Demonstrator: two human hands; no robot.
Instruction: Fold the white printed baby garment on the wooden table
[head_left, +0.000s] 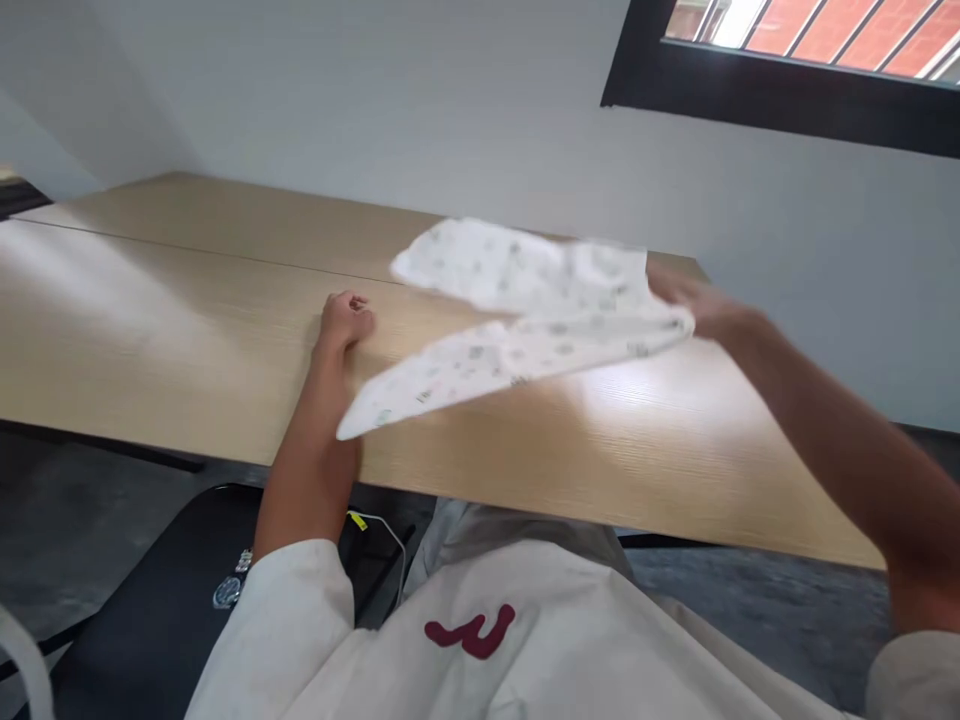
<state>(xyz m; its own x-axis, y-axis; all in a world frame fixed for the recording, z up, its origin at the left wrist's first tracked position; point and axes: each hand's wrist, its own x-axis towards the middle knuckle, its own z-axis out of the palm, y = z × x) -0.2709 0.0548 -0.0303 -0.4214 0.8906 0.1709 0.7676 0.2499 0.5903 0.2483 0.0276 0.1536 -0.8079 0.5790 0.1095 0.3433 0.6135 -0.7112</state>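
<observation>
A white cloth (525, 320) with small grey and green prints hangs in the air over the wooden table (172, 330), smeared by motion. My right hand (701, 305) grips its right end, partly behind the fabric. My left hand (346, 318) rests on the tabletop to the left of the cloth with its fingers curled in and nothing visible in them. The cloth's lower left corner droops toward my left forearm.
The table runs along a white wall, with a seam across its far part. A dark-framed window (787, 80) is at the upper right. Below the near edge, a black chair seat (150, 610) holds small items and a white cable.
</observation>
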